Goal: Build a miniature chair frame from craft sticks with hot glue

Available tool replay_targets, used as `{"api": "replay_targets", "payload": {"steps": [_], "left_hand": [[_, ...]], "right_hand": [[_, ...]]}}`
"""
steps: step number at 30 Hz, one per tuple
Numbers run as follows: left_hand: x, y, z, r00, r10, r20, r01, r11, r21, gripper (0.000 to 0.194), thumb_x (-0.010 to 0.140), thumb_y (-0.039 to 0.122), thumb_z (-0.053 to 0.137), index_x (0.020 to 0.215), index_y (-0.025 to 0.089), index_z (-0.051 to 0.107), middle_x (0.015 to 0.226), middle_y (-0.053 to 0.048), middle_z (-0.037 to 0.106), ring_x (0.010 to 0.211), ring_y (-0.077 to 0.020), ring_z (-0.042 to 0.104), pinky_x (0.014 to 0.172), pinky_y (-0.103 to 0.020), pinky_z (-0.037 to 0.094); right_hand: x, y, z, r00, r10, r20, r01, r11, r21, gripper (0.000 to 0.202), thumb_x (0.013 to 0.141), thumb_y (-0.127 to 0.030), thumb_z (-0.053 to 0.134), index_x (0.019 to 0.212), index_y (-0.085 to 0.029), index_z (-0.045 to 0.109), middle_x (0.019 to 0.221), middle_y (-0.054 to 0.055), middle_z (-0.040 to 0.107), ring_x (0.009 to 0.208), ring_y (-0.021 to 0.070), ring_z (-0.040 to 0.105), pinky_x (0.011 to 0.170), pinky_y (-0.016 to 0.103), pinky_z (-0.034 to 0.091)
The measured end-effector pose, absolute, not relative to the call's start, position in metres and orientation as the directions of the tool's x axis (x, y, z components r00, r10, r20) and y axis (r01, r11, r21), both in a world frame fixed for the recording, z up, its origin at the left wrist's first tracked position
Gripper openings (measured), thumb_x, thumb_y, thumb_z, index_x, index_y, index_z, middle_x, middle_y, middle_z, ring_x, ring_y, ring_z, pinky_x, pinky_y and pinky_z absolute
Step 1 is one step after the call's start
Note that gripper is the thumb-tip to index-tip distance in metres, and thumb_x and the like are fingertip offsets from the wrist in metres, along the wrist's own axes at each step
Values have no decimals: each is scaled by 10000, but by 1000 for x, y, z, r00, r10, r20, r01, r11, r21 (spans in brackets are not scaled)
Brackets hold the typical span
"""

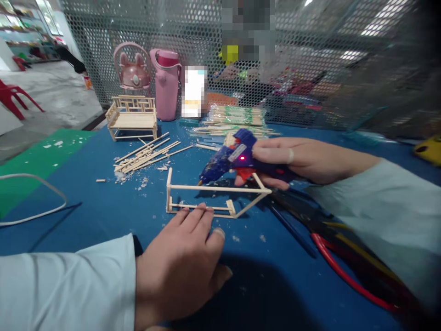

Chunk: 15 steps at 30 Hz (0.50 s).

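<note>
My right hand (292, 158) is wrapped round a blue hot glue gun (218, 164), whose small red light is lit. Its nozzle points down and left, just behind the upper bar of a small wooden stick frame (217, 188). In front of that frame, my left hand (188, 257) lies palm down with fingers stretched out. Its fingertips rest at the frame's lower bars, and whether they press on them is hard to make out. Loose wooden sticks (148, 156) lie in a heap behind and to the left, among white crumbs.
A finished-looking miniature wooden bench (132, 119) stands at the back left, near a pink bottle (167, 87). Bagged sticks (237, 115) lie by the mesh screen (193, 27). Red-handled pliers (344, 271) and a dark pen-like rod (292, 232) lie right. A white cable (51, 184) loops left.
</note>
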<state>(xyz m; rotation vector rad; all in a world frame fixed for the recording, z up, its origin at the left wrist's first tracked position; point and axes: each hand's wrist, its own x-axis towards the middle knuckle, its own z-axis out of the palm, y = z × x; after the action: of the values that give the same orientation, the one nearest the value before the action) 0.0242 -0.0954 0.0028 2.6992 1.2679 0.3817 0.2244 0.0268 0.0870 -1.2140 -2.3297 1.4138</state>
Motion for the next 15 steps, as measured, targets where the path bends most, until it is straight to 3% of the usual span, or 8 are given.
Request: {"api": "replay_targets", "payload": {"steps": [3, 7, 15], "left_hand": [[25, -95, 5, 608, 780, 148, 747, -626, 223, 407, 815, 400, 464, 1122, 145, 546, 1318, -168, 457, 1234, -291, 405, 1002, -439, 358], [26, -96, 5, 606, 784, 136, 754, -620, 217, 408, 815, 418, 464, 1108, 149, 557, 1314, -170, 461, 1224, -295, 417, 991, -439, 366], [26, -95, 4, 617, 772, 152, 749, -635, 189, 399, 828, 421, 444, 1088, 142, 563, 1306, -176, 467, 1221, -292, 422, 986, -439, 367]], "right_hand": [[201, 33, 78, -704, 627, -332, 507, 117, -854, 304, 833, -455, 476, 738, -168, 507, 487, -56, 461, 392, 50, 404, 396, 190, 329], [184, 36, 69, -687, 627, -368, 458, -20, -889, 266, 771, -440, 577, 790, -179, 529, 630, -41, 535, 443, 43, 452, 408, 173, 377], [187, 41, 67, -695, 594, -406, 414, -131, -901, 221, 769, -384, 603, 822, -176, 554, 691, -25, 564, 476, 44, 484, 413, 161, 403]]}}
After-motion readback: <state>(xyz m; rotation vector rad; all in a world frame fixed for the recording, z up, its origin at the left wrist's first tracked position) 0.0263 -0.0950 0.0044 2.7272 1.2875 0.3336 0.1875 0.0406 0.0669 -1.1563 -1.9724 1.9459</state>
